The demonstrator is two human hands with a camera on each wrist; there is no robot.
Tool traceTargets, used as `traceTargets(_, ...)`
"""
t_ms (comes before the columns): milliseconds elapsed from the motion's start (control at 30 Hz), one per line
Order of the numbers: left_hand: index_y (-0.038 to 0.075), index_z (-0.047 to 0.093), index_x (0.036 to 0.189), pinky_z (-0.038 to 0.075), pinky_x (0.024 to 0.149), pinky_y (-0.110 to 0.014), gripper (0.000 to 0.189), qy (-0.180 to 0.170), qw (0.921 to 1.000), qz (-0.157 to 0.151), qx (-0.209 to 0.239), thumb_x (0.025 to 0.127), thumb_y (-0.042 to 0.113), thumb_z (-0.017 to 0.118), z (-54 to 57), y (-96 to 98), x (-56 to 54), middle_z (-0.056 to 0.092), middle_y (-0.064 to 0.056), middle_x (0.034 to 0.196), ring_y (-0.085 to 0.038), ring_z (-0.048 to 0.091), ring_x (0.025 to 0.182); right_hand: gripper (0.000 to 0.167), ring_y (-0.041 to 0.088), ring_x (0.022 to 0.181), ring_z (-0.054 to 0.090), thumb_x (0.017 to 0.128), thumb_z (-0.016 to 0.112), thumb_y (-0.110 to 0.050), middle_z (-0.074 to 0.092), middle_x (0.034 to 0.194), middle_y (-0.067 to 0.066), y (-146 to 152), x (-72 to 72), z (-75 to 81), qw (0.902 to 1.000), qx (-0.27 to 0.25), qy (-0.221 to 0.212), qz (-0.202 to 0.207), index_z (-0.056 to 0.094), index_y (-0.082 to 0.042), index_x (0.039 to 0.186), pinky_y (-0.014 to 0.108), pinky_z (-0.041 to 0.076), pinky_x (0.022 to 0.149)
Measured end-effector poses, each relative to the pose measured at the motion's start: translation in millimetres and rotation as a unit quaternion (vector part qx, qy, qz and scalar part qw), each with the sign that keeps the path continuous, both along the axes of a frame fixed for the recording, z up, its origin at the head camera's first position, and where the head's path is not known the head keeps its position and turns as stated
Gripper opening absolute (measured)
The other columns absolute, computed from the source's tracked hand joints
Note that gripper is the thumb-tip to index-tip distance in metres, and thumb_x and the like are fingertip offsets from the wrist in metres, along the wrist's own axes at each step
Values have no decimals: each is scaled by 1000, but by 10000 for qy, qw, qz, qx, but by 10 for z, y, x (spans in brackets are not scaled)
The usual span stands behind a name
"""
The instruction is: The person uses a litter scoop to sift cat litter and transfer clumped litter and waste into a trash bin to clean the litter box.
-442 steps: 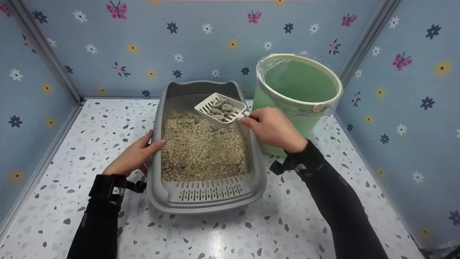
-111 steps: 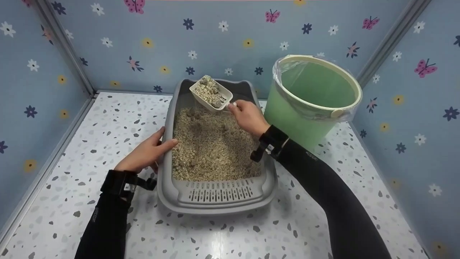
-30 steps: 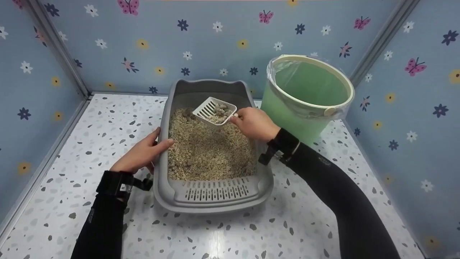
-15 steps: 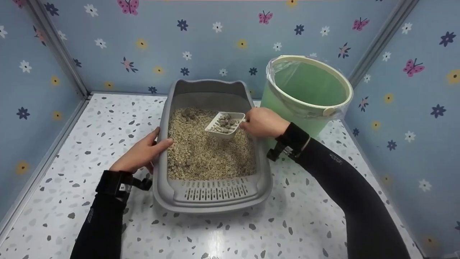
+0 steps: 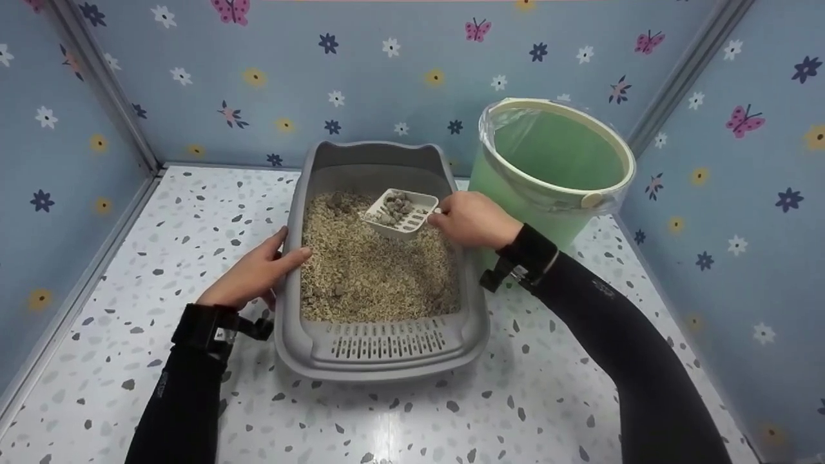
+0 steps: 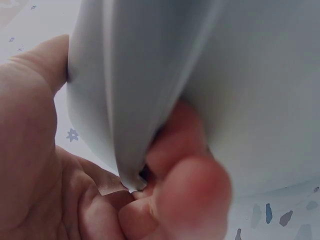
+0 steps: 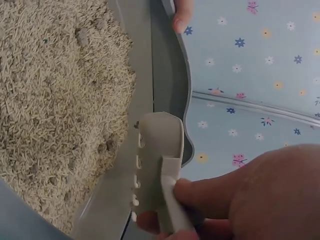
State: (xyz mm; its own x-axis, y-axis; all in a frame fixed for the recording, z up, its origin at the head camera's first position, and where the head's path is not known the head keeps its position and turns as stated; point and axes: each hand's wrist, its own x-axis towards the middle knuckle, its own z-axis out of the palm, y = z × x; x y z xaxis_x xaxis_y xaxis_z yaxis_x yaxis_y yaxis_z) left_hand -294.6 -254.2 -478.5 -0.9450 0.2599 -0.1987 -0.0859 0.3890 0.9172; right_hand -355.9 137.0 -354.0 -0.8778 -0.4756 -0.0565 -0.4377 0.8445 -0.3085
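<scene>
A grey litter box filled with pale tan litter sits on the speckled surface. My left hand grips its left rim, thumb on top; in the left wrist view the fingers curl under the lip. Over the litter, my right hand holds a white slotted litter scoop by its handle. Several greyish clumps lie in the scoop. From the right wrist view the scoop shows its slots and side, with the thumb pressed along the handle.
To the right of the box stands a green bin with a cream rim and a clear plastic liner. Blue panels with flowers and butterflies enclose the back and sides. Dark patches show in the litter's far left corner.
Over the last second the scoop has shifted right and toward me, then slightly back, and its loose litter has thinned, leaving mostly clumps. The left hand stays on the rim.
</scene>
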Motion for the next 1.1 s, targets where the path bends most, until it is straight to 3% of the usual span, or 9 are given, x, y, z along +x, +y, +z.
traceTargets(233, 19, -6, 180, 68, 57, -55, 108, -13, 9999, -12, 104, 110, 64, 62, -8, -8, 1, 61, -36, 140, -31, 75, 75, 43, 17, 65, 52, 114, 65, -34, 49, 68, -6, 26, 14, -135, 9968, -798, 85, -39, 58, -19, 75, 35, 45, 64)
traceTargets(367, 19, -8, 180, 68, 57, -57, 107, -18, 9999, -41, 138, 111, 62, 62, -21, -7, -12, 59, -38, 145, -30, 75, 75, 43, 14, 60, 46, 116, 64, -37, 46, 68, -6, 36, 24, -267, 9872, -1584, 109, -159, 57, -18, 77, 33, 41, 60)
traceTargets(433, 20, -8, 180, 68, 58, -57, 106, -29, 9999, -42, 125, 111, 62, 61, -22, -4, -18, 59, -38, 145, -31, 75, 75, 39, 12, 60, 46, 115, 65, -37, 49, 69, -7, 28, 25, -341, 9757, -2178, 128, -212, 65, -17, 82, 31, 41, 59)
traceTargets(567, 20, -7, 180, 68, 58, -56, 106, -34, 9999, -15, 95, 111, 62, 62, -12, 5, -20, 61, -36, 143, -31, 75, 75, 29, 11, 60, 48, 115, 67, -32, 52, 71, -6, 6, 25, -478, 9412, -3367, 191, -209, 79, -10, 99, 27, 42, 55)
traceTargets(700, 21, -7, 180, 68, 58, -55, 106, -31, 10000, -9, 71, 110, 63, 62, -9, 3, -16, 61, -36, 143, -30, 75, 74, 27, 10, 59, 50, 115, 67, -28, 53, 71, -6, -8, 32, -556, 9209, -3877, 358, -157, 82, -6, 112, 25, 42, 54)
traceTargets(867, 20, -7, 180, 68, 58, -55, 107, -16, 10000, -17, 48, 110, 63, 61, -18, -10, -25, 60, -37, 142, -29, 75, 74, 26, 11, 66, 52, 114, 68, -27, 55, 75, -6, -14, 38, -557, 9208, -3826, 742, -136, 83, -7, 119, 26, 43, 60)
traceTargets(1100, 20, -8, 180, 68, 57, -53, 106, -18, 10000, -35, 42, 111, 62, 61, -8, -21, -24, 60, -38, 143, -30, 75, 73, 28, 14, 74, 53, 114, 70, -28, 57, 84, -3, -39, 46, -504, 9357, -3368, 1053, 27, 83, -6, 125, 31, 46, 69)
